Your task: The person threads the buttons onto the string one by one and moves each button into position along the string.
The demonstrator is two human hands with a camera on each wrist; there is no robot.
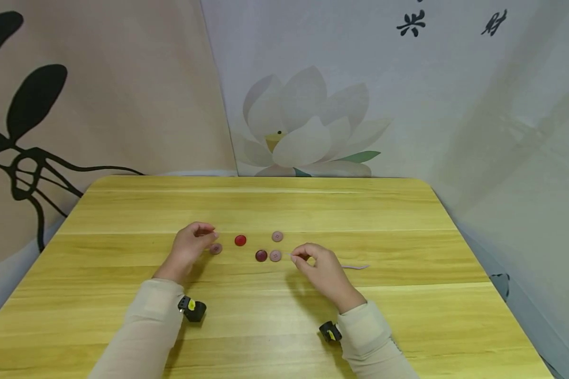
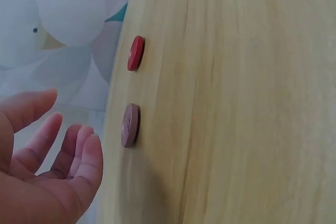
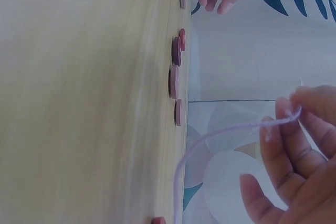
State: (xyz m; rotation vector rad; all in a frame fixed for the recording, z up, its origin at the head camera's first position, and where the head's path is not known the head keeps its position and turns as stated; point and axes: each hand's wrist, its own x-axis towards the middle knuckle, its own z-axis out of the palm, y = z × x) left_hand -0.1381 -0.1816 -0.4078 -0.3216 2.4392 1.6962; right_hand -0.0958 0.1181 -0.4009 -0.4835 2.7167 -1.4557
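My right hand (image 1: 323, 271) pinches the end of a thin lilac string (image 3: 231, 128) between thumb and forefinger. The string's tail (image 1: 355, 267) trails past the hand to the right over the table. My left hand (image 1: 189, 246) is raised beside a mauve button (image 1: 215, 248), fingers loosely bent with nothing between them. A red button (image 1: 240, 240) lies a little further right. Between the hands are a dark maroon button (image 1: 261, 255) and a mauve button (image 1: 275, 256), side by side. Behind them sits another mauve button (image 1: 277, 236).
Everything lies on a wooden table (image 1: 246, 326) with rounded far corners. A printed cloth backdrop (image 1: 161, 95) hangs right behind its far edge. Low in the right wrist view, part of a red round piece (image 3: 158, 220) shows at the frame's edge.
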